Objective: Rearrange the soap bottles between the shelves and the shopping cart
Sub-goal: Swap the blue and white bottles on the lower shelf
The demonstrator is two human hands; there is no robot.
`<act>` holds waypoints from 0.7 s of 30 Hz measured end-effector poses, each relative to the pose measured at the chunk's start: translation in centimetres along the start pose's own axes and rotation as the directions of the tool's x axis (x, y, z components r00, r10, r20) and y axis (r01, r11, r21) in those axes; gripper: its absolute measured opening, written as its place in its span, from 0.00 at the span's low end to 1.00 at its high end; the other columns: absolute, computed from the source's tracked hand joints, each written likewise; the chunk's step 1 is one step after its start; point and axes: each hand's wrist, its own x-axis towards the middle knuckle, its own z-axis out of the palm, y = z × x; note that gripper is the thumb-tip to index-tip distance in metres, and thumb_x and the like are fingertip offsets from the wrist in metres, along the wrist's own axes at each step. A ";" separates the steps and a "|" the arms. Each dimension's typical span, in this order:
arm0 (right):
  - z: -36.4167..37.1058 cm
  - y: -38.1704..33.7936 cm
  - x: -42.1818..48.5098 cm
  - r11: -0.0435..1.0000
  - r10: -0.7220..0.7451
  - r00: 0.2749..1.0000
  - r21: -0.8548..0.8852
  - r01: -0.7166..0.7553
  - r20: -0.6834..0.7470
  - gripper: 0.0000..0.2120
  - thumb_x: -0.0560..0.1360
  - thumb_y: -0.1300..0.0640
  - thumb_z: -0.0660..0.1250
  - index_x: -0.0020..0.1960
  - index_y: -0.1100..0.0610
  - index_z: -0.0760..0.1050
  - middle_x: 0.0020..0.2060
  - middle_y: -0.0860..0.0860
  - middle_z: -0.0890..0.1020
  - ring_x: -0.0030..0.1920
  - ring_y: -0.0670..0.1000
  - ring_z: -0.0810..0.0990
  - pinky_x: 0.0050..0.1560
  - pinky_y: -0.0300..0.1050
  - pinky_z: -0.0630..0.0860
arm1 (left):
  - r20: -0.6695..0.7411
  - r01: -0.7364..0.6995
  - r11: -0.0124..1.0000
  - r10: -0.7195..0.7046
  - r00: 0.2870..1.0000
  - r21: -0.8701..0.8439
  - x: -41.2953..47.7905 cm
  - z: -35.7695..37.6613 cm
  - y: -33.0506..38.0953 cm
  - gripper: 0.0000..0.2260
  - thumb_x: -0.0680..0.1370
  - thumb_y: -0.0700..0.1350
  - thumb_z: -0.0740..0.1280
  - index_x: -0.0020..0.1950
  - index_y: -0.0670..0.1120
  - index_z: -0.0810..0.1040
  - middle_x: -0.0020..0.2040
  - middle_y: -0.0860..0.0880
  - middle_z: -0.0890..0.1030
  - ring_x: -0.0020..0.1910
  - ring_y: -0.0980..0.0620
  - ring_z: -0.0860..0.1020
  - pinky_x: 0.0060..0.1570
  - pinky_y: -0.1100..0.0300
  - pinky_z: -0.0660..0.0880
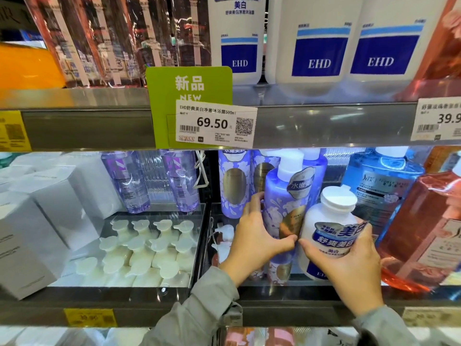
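your left hand point(259, 237) grips the upright purple bottle point(284, 201), your right hand point(349, 265) the upright white bottle point(329, 221) just beside it, near the shelf point(287, 310) front edge.

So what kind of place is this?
Most likely a shop's toiletries aisle: a 69.50 price tag on the shelf rail, a green NEW sign, and a row of identical EHD bottles.

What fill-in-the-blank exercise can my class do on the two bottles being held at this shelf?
1. The left hand holds the ____ floral pump bottle.
2. The right hand holds the ____ flip-cap bottle.
3. The price tag below the green sign reads ____.
Missing words: purple; white; 69.50
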 end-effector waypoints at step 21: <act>1.5 -0.4 -0.4 1.000 -0.008 0.998 -0.006 0.008 -0.057 0.35 0.54 0.51 0.82 0.54 0.51 0.66 0.48 0.49 0.76 0.47 0.50 0.74 0.50 0.44 0.69 | -0.031 -0.003 0.999 0.005 1.000 0.052 -0.2 -5.2 -2.5 0.29 0.59 0.52 0.75 0.58 0.59 0.70 0.48 0.55 0.80 0.50 0.57 0.78 0.51 0.62 0.75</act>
